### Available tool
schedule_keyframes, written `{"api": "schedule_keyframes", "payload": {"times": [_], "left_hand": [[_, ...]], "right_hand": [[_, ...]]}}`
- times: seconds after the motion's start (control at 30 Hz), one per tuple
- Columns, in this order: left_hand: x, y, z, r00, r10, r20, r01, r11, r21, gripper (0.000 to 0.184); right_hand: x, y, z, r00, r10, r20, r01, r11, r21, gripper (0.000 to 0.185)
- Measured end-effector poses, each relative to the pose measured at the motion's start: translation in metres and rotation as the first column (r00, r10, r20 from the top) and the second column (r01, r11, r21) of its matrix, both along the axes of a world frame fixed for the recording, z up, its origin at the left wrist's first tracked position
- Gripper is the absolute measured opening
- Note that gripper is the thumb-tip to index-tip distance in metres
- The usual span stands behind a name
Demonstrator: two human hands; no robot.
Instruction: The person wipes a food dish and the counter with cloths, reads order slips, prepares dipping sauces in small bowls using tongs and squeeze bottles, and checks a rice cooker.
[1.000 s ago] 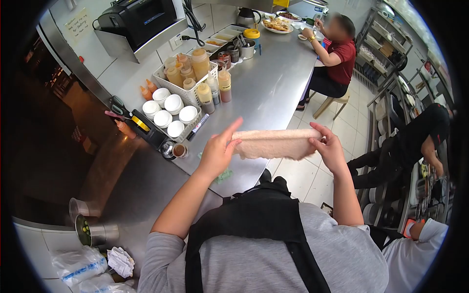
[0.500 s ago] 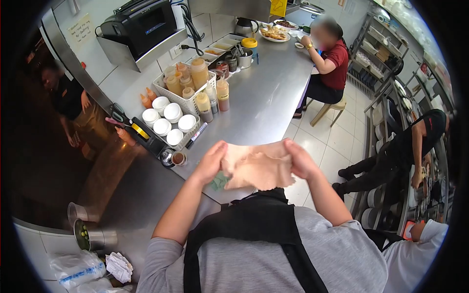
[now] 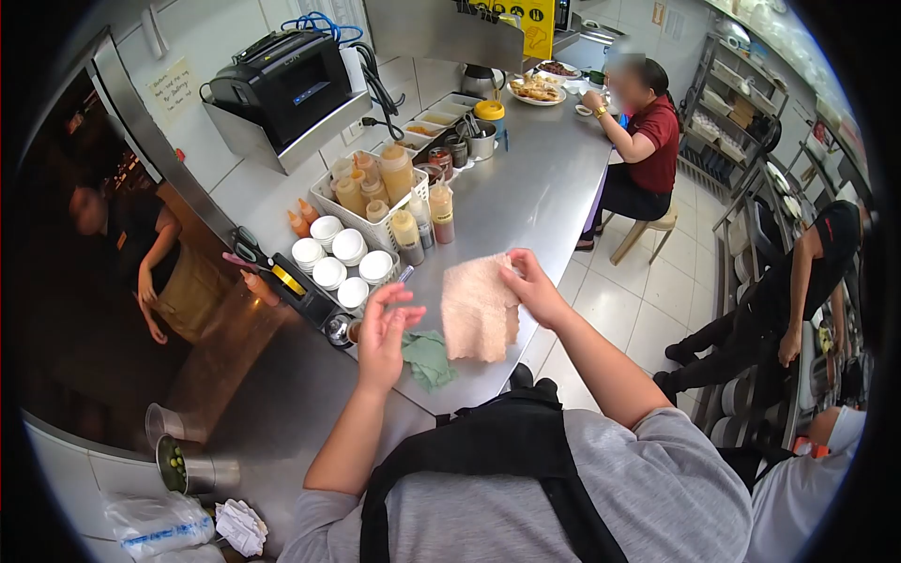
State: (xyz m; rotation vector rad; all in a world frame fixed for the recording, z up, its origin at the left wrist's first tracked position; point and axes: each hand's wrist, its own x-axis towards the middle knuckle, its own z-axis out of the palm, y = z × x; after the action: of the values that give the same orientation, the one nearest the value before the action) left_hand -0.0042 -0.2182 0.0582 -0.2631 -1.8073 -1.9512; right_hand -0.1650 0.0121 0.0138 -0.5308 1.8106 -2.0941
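Note:
A peach-coloured cloth (image 3: 477, 314) hangs over the steel counter (image 3: 497, 202), its top right corner pinched in my right hand (image 3: 533, 289). My left hand (image 3: 383, 333) is apart from the cloth, fingers spread, holding nothing. Below and between the hands, a crumpled green cloth (image 3: 428, 360) lies on the counter. Just beyond my left hand stand stacks of small white cups (image 3: 349, 248) in a white tray, with a marker partly hidden beside them.
Sauce bottles (image 3: 396, 169) crowd a white basket along the wall. A receipt printer (image 3: 282, 89) sits on a shelf above. A person in a red shirt (image 3: 651, 131) sits at the counter's far end near plates of food (image 3: 537, 90). Another person (image 3: 798, 272) stands by the right-hand racks.
My left hand has let go of the peach cloth and moved left. The cloth, earlier stretched between both hands, now hangs from my right hand, and more of the green cloth shows.

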Motion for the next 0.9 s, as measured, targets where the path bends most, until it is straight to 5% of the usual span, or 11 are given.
{"api": "schedule_keyframes", "payload": {"times": [0.1, 0.13, 0.23, 0.27, 0.37, 0.53, 0.6, 0.67, 0.7, 0.83, 0.9], "left_hand": [[0.016, -0.009, -0.059, 0.921, 0.091, 0.378, -0.049, 0.992, -0.119, 0.041], [0.027, -0.010, -0.078, 0.903, 0.102, 0.418, -0.046, 0.989, -0.141, 0.039], [0.057, -0.030, -0.115, 0.873, 0.186, 0.451, -0.055, 0.956, -0.287, 0.030], [0.065, -0.035, -0.095, 0.857, 0.247, 0.453, -0.080, 0.931, -0.356, 0.029], [0.068, -0.069, -0.043, 0.878, 0.327, 0.349, -0.148, 0.879, -0.453, 0.025], [0.049, -0.097, 0.178, 0.850, 0.488, -0.198, -0.443, 0.460, -0.770, 0.027], [0.035, -0.099, 0.266, 0.707, 0.437, -0.557, -0.678, 0.193, -0.709, 0.034], [0.020, -0.096, 0.355, 0.522, 0.212, -0.826, -0.816, -0.157, -0.556, 0.041], [0.011, -0.100, 0.393, 0.379, 0.073, -0.923, -0.848, -0.372, -0.377, 0.043], [-0.049, -0.114, 0.514, 0.057, -0.120, -0.991, -0.713, -0.700, 0.044, 0.055], [-0.074, -0.109, 0.559, 0.125, 0.005, -0.992, -0.603, -0.793, -0.080, 0.061]], "right_hand": [[-0.041, 0.069, -0.130, 0.784, -0.405, -0.470, 0.572, 0.765, 0.296, 0.041], [-0.046, 0.115, -0.186, 0.549, -0.300, -0.780, 0.776, 0.528, 0.343, 0.039], [-0.007, 0.262, -0.319, 0.705, -0.380, -0.599, 0.684, 0.590, 0.430, 0.046], [0.036, 0.282, -0.288, 0.750, -0.626, 0.214, 0.592, 0.779, 0.208, 0.055], [0.105, 0.363, -0.313, 0.761, -0.649, 0.012, 0.416, 0.501, 0.759, 0.055], [0.118, 0.386, -0.320, 0.839, -0.461, 0.291, -0.233, 0.180, 0.956, 0.039], [0.107, 0.352, -0.317, 0.924, -0.373, 0.084, -0.021, 0.170, 0.985, 0.033], [0.110, 0.267, -0.258, 0.738, -0.431, -0.520, 0.656, 0.276, 0.702, 0.025], [0.092, 0.235, -0.242, 0.652, -0.432, -0.623, 0.757, 0.319, 0.570, 0.028], [0.036, 0.106, -0.149, 0.597, -0.402, -0.694, 0.746, 0.596, 0.296, 0.032], [0.034, 0.048, -0.102, 0.601, -0.255, -0.757, 0.656, 0.699, 0.285, 0.030]]}}
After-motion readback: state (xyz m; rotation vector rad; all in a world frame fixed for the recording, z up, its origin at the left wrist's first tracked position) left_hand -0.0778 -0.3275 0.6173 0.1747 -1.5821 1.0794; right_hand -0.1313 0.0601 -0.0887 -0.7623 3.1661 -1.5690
